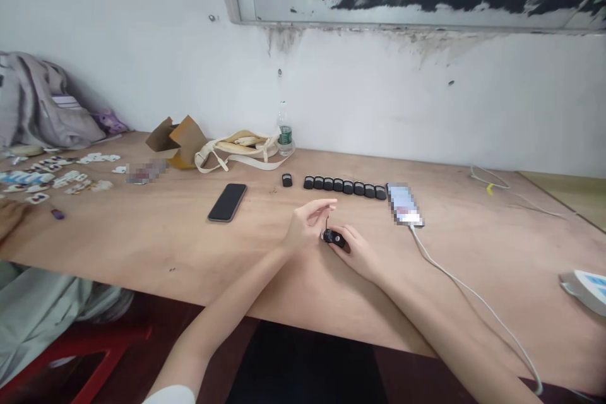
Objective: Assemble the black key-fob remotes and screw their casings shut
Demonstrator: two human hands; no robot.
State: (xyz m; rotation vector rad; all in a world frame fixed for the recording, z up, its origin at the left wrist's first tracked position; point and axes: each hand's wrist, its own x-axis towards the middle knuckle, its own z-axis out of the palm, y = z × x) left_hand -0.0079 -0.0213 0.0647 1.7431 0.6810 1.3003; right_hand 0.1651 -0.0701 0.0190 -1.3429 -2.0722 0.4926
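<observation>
My right hand (357, 252) rests low over the table and grips a small black device (336, 238) with a pale round spot on its side. From the device's left end a thin reddish-brown strip (326, 223) stands up to the fingertips of my left hand (305, 224). The fingers of that hand are drawn together around its top, the index finger stretched to the right. Beyond both hands, several small black pieces with grey bands (348, 187) form a row. One similar black piece (286, 180) sits apart, left of the row.
A dark phone (228, 202) lies to the left. Another phone (404, 204), with a white cable (466, 287), lies right of the row. Behind are a bottle (285, 132), a cream bag (246, 142) and a cardboard box (182, 142). Another person's hand (12, 218) shows at the left edge.
</observation>
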